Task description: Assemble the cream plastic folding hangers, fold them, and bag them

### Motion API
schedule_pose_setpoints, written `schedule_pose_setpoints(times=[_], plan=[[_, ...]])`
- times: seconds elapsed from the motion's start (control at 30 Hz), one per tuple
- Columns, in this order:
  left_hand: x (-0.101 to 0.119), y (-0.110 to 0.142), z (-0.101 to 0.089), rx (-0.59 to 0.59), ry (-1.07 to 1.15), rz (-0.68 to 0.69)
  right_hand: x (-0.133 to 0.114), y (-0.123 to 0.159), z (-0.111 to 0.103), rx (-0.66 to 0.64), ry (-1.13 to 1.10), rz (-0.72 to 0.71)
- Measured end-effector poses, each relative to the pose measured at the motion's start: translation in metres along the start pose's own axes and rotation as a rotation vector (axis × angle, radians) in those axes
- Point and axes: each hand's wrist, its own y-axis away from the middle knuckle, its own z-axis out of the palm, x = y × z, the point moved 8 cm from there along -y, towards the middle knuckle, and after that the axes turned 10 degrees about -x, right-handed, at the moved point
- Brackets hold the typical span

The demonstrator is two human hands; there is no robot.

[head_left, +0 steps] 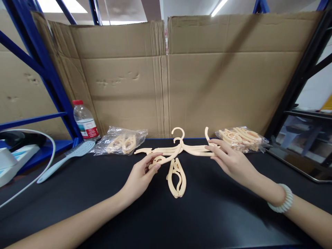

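A cream plastic folding hanger (178, 149) is spread open above the black table, its hook pointing up. Thumb and fingers of my left hand (141, 178) pinch the end of its left arm. My right hand (232, 159) grips the right side between thumb and fingers, which hide part of that end. Similar cream pieces (142, 151) show just behind, overlapping it, so I cannot tell how many hangers are there. Closer to me, a folded cream hanger (184, 178) lies flat on the table between my hands.
Clear plastic bags of folded hangers lie at the back left (121, 140) and back right (243, 138). A red-capped bottle (86, 121), a light blue hairbrush (68, 157) and a white cable (49, 169) are on the left. Cardboard (124, 83) walls off the back.
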Motion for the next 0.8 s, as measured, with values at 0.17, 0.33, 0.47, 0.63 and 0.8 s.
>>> schedule_pose_setpoints(times=[0.17, 0.33, 0.47, 0.63, 0.8], plan=[[0.000, 0.001, 0.000, 0.009, 0.043, 0.010, 0.013, 0.000, 0.001, 0.072, -0.324, 0.059], [-0.001, 0.001, 0.000, 0.002, 0.061, 0.009, 0.030, -0.001, 0.007, 0.094, -0.587, 0.173], [-0.001, 0.000, -0.001, 0.011, 0.052, 0.015, 0.040, 0.000, 0.017, 0.071, -0.773, 0.264], [0.002, 0.000, -0.002, 0.023, 0.043, 0.019, 0.042, 0.001, 0.023, 0.021, -0.880, 0.300], [0.005, 0.000, -0.002, 0.031, 0.052, 0.028, 0.034, -0.001, 0.015, -0.003, -0.741, 0.239]])
